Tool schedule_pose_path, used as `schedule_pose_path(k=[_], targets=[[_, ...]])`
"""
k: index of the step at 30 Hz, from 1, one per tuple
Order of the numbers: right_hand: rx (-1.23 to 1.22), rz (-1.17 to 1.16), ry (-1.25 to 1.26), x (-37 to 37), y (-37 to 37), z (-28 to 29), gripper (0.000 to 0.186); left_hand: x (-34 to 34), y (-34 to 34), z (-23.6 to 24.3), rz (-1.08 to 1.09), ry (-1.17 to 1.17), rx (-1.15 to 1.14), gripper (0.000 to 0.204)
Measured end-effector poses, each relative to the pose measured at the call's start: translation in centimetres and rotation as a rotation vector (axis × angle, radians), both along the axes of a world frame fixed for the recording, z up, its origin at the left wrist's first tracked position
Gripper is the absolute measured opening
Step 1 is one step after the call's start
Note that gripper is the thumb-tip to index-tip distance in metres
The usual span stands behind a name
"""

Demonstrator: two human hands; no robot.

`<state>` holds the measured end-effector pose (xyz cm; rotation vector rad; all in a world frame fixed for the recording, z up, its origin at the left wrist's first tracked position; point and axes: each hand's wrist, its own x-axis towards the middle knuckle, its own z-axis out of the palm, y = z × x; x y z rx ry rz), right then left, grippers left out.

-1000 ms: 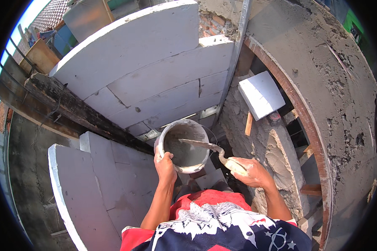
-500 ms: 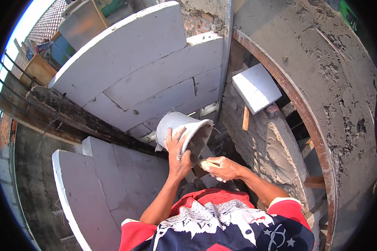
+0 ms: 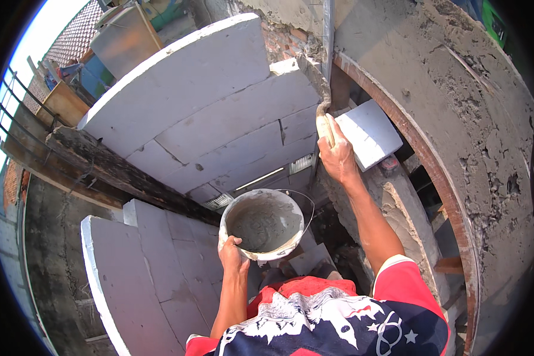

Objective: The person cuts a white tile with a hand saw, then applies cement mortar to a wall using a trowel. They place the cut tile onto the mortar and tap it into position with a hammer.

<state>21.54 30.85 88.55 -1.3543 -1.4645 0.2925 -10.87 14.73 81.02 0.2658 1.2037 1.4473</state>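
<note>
My left hand grips the rim of a pale, mortar-crusted bucket held upright, with grey wet mortar inside and a wire handle hanging to the right. My right hand is raised, closed around the light handle of a trowel. The trowel's mortar-coated blade is at the top right end of the white block wall, by the upper step next to a metal post. Whether it touches the block I cannot tell.
A loose white block sits on a rough ledge at the right, beside a brick-edged plastered surface. A dark timber beam runs along the left above a second white block wall. Rebar, boards and a tiled roof lie upper left.
The bucket, tipped sideways half a second ago, is upright again and lower. My right hand has risen from beside the bucket, lifting the trowel to the top of the far wall.
</note>
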Motion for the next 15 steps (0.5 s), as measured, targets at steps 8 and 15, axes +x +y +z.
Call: schedule_pose_path(k=[8, 15], targets=[[-0.226, -0.229, -0.343, -2.3, 4.6, -1.2, 0.064, -3.2, -3.7, -1.3, 0.140, 0.048, -0.100, 0.060], [-0.097, -0.207, -0.293, -0.8, 5.1, 4.1, 0.065, -3.7, -4.2, -1.4, 0.126, 0.089, -0.112, 0.063]])
